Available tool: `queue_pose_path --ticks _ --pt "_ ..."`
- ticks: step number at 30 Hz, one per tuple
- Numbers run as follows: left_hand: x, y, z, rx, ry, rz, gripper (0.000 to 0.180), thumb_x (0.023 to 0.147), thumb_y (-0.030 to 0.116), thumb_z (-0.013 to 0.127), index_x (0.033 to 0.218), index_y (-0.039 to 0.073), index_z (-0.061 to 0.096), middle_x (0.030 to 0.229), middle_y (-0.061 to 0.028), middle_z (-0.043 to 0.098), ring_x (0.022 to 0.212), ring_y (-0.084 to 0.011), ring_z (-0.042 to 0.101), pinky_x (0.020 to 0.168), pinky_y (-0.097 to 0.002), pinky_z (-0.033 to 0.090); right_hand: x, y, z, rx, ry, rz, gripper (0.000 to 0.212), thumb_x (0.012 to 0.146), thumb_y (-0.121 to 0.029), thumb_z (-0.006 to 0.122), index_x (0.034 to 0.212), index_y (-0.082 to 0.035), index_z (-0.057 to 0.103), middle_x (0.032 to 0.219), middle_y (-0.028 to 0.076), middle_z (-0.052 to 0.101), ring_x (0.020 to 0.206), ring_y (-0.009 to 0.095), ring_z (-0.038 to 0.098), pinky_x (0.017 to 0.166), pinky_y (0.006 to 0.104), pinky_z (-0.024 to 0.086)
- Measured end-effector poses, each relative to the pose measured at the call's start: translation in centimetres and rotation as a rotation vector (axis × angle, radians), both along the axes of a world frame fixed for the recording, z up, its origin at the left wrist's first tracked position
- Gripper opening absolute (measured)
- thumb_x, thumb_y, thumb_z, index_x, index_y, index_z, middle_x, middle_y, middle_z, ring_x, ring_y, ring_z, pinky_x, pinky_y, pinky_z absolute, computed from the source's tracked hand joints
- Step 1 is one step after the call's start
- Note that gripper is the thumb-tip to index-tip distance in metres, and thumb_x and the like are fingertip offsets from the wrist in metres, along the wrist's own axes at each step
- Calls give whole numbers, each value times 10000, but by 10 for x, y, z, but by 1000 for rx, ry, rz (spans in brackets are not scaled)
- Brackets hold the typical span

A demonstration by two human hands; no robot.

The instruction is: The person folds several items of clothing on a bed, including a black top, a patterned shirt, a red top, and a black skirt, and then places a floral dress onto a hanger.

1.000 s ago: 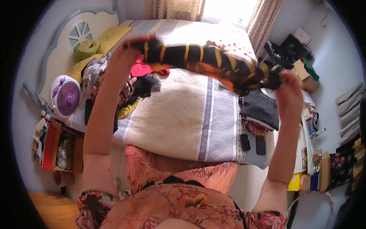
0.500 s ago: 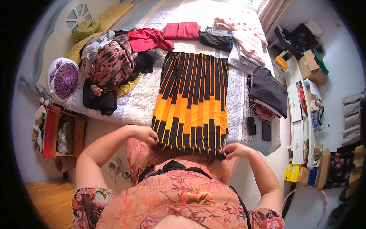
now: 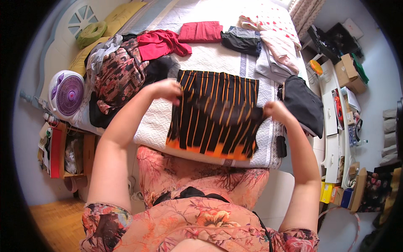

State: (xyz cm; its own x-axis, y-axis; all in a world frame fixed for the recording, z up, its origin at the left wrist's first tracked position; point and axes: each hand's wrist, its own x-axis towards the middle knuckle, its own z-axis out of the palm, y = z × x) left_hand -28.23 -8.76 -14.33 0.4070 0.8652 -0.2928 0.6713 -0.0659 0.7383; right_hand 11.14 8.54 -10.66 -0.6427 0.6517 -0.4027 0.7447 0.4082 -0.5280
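Pinching the raised edge of the striped garment [image 3: 205,132] on the bed [image 3: 152,122] with the fingers of left hand [image 3: 167,90] and right hand [image 3: 278,111], lower both corners evenly, matching the sides.

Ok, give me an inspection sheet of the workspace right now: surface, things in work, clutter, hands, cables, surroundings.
Surface: light quilted bedcover under the cloth.
Job's things: black-and-orange striped cloth, one edge held up and blurred.
Clutter: clothes heap at left; folded red cloth and folded dark cloth beyond.
Hands: left hand and right hand each grip the striped cloth's raised edge.
Cables: apparently a white cord at right; too small to trace.
Surroundings: purple-and-white fan at left, white drawers at right.
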Motion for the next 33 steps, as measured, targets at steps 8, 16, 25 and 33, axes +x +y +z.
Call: queue_pose_path --ticks 8,16,25,33 --pt "-25 22 -103 206 107 1068 622 704 324 628 1163 -29 402 1178 -208 438 1077 -264 450 898 -325 349 -34 34 -112 519 268 -328 479 723 -275 578 1088 8 451 1032 239 493 978 361 462 843 389 377" --pt "45 -69 -158 -267 -49 1348 760 594 411 708 1101 -61 396 1026 -200 505 928 -268 520 810 -332 413 21 -47 -223 -175 195 -800 499 675 -301 677 1004 15 474 848 121 562 713 166 553 512 284 458" --pt "53 -68 -157 -124 252 1137 297 682 264 647 869 45 576 859 -132 553 812 -255 544 721 -337 434 12 -72 -197 -55 470 -805 357 731 -108 614 1030 -36 434 647 46 539 418 107 460 364 245 373" --pt "55 -156 -128 -400 -751 1280 131 766 201 593 819 85 561 678 29 510 590 -77 472 532 -197 378 55 -101 -181 -462 600 -775 169 786 -113 553 938 -72 492 627 22 521 450 86 461 403 210 377"
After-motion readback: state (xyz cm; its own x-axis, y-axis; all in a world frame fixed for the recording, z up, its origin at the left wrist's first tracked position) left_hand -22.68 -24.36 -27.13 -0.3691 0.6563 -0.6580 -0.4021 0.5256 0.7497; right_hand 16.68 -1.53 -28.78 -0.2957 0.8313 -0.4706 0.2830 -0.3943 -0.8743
